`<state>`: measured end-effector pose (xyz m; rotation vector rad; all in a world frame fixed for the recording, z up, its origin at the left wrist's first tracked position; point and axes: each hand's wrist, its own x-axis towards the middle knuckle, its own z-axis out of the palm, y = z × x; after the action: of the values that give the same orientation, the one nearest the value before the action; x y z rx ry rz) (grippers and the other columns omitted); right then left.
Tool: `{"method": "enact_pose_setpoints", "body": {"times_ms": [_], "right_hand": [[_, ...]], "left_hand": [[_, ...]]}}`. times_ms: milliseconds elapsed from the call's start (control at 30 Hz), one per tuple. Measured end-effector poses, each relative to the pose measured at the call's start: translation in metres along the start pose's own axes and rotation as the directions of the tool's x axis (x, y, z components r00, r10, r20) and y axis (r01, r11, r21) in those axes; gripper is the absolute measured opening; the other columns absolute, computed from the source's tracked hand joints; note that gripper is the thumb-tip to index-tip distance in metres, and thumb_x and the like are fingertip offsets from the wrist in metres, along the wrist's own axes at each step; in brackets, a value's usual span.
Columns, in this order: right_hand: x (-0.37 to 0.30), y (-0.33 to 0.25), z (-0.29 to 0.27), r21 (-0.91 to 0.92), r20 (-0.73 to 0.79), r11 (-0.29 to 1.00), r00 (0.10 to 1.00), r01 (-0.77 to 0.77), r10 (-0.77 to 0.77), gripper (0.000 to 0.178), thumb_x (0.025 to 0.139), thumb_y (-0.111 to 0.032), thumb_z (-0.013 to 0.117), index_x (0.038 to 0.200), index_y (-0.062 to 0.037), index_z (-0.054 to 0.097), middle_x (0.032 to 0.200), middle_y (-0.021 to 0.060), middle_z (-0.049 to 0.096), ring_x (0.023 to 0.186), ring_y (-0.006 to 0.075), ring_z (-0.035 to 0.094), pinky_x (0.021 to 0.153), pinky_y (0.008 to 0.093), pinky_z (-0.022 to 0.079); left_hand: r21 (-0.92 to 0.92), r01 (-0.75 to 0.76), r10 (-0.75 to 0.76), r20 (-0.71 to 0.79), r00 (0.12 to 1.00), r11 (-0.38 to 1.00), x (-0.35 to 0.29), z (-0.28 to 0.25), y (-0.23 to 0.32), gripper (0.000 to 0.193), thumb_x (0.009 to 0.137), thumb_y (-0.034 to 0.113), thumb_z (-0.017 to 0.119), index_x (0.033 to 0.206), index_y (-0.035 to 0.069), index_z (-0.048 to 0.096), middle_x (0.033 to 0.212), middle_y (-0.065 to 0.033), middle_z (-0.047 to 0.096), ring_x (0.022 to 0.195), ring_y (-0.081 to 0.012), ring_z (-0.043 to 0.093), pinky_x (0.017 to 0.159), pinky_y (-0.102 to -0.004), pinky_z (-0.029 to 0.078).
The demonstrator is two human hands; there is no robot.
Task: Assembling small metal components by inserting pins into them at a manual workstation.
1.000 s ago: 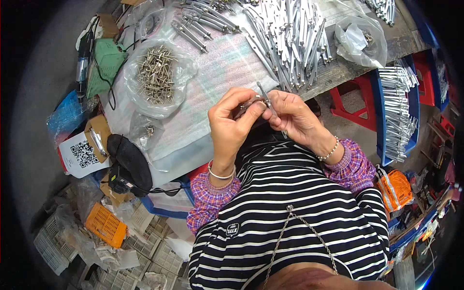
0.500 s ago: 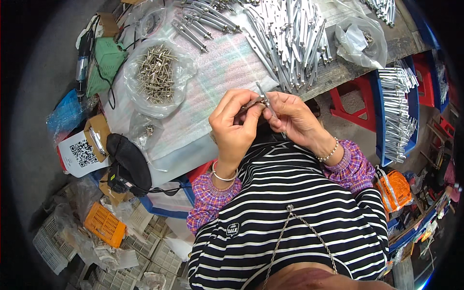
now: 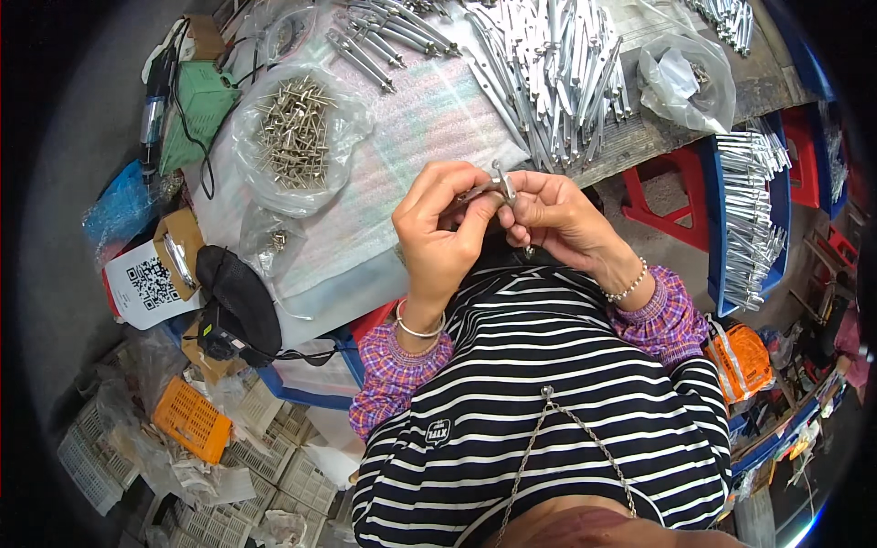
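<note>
Two bare hands meet near the middle of the frame. The left hand point(image 3: 437, 228) pinches a small metal piece point(image 3: 476, 193) between thumb and forefinger, its other fingers curled. The right hand point(image 3: 574, 228) pinches a slim silver part point(image 3: 505, 187) between thumb and fingers; how its lower fingers close is partly hidden. The piece and the part meet between the fingertips, near the table's front edge; whether they are joined, I cannot tell.

In the upper left, a clear bag point(image 3: 343, 169) holds many screws point(image 3: 294, 132), with a smaller bag point(image 3: 266, 254) just below. A pile of silver strips point(image 3: 553, 82) fills the upper middle. At the right, a blue tray point(image 3: 714, 228) holds silver rods point(image 3: 752, 219).
</note>
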<state>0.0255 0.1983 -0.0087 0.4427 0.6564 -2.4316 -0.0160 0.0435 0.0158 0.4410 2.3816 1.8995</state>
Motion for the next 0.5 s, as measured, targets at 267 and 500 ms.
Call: {"method": "enact_pose_setpoints", "body": {"times_ms": [267, 500], "right_hand": [[-0.001, 0.000, -0.001, 0.170, 0.078, 0.985, 0.997, 0.007, -0.020, 0.029, 0.083, -0.013, 0.060, 0.108, -0.0047, 0.047, 0.081, 0.0022, 0.051, 0.062, 0.0083, 0.045, 0.058, 0.0246, 0.039], [-0.003, 0.001, 0.005, 0.206, 0.074, 0.978, 0.997, 0.019, -0.035, 0.035, 0.081, -0.015, 0.063, 0.110, -0.0057, 0.044, 0.088, 0.0008, 0.048, 0.068, 0.0085, 0.046, 0.062, 0.0271, 0.041]], "left_hand": [[-0.357, 0.208, -0.224, -0.005, 0.974, 0.911, -0.001, -0.016, 0.012, 0.019, 0.076, -0.008, 0.062, 0.095, -0.006, 0.057, 0.091, -0.0077, 0.055, 0.082, -0.0128, 0.057, 0.068, -0.0203, 0.045], [-0.324, 0.071, -0.085, -0.029, 0.996, 0.943, -0.005, -0.003, 0.017, 0.020, 0.076, -0.008, 0.062, 0.095, -0.005, 0.058, 0.091, -0.0090, 0.057, 0.081, -0.0111, 0.056, 0.067, -0.0199, 0.045]]}}
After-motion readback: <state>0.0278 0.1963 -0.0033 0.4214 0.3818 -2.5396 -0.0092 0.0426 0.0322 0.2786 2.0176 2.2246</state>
